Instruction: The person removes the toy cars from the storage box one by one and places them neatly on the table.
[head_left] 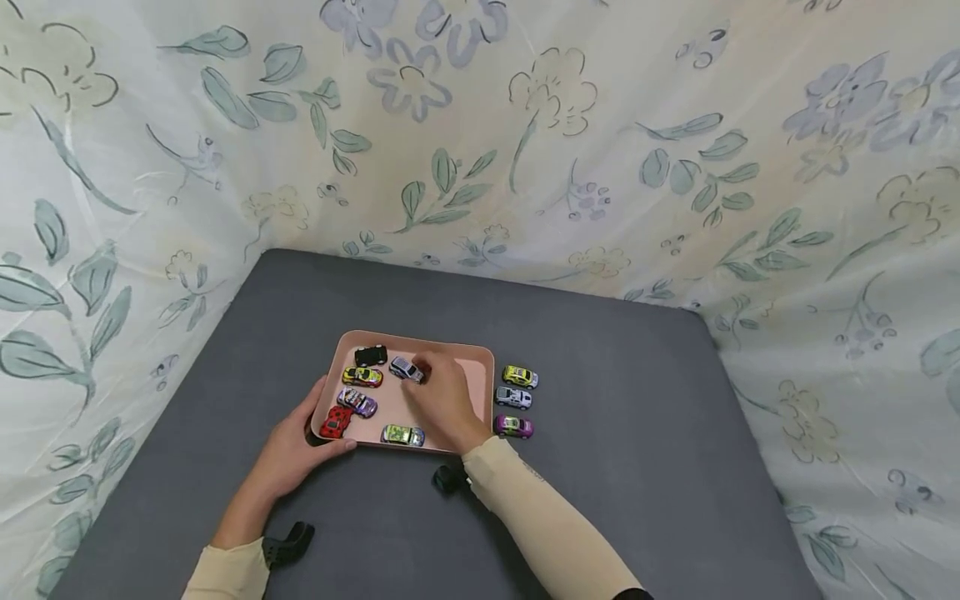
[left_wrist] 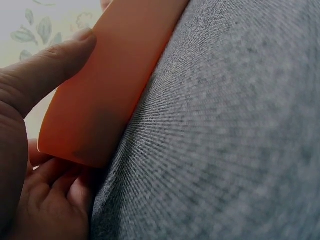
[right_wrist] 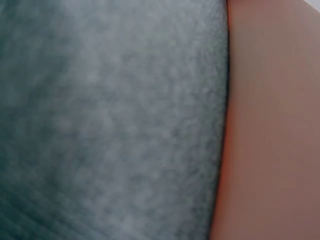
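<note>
A pink tray lies on the grey table. Inside it are a black car, a silver car, a yellow car, a purple-silver car, a red car and a green car. My left hand grips the tray's near left corner. In the left wrist view its thumb presses the tray wall and the fingers curl underneath. My right hand reaches into the tray beside the silver car, fingertips pinching a small red toy, mostly hidden.
Three cars stand in a column right of the tray: yellow, white, purple. Floral cloth walls the table at back and both sides. The right wrist view shows only grey table and tray wall.
</note>
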